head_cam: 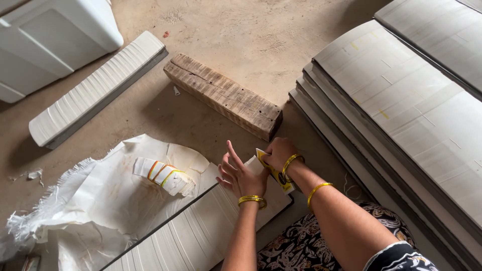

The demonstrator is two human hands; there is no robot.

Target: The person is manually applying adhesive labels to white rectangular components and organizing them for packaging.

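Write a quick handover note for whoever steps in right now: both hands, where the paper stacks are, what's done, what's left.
Left hand: open, fingers spread, resting at the far end of the long white paper stack on the floor.
Right hand: pinching a yellow-printed label at that same end.
Small banded bundle of labels lies on the torn white sack, to the left.
Wooden block sits beyond the hands; more long stacks are piled on the right.
Done: label is at the stack's end.
Left: whether it is fixed there cannot be told.
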